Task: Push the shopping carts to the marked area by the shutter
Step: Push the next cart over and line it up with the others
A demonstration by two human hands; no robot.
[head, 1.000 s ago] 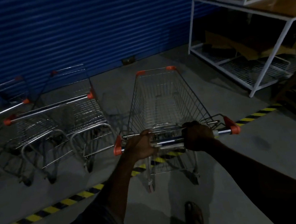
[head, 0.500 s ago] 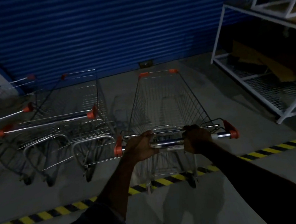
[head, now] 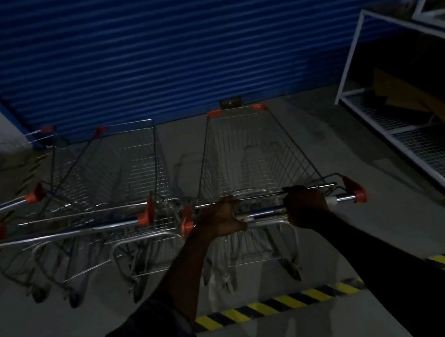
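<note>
Both hands were clamped on the handle bar [head: 261, 214] of the shopping cart [head: 247, 151]: the left hand [head: 219, 216] curled round it near the orange end cap on its side, the right hand [head: 305, 205] wrapped round it further along, short of the other cap. The cart stood on the grey floor [head: 366, 240] inside the marked area, its wheels on the far side of the yellow-and-black striped tape [head: 276, 305] that ran across the concrete below the forearms. Its wire basket pointed straight at the blue shutter [head: 171, 47], with the orange front corners near the shutter's foot. Just beside it on the left stood the parked carts [head: 120, 176], also facing the shutter, their orange-capped handles roughly level with the held one. Off to the right, apart from the cart, a white metal rack [head: 408, 129] with wire shelves held flattened cardboard [head: 434, 109]. The light was dim, and the details of the wheels were hard to make out.
</note>
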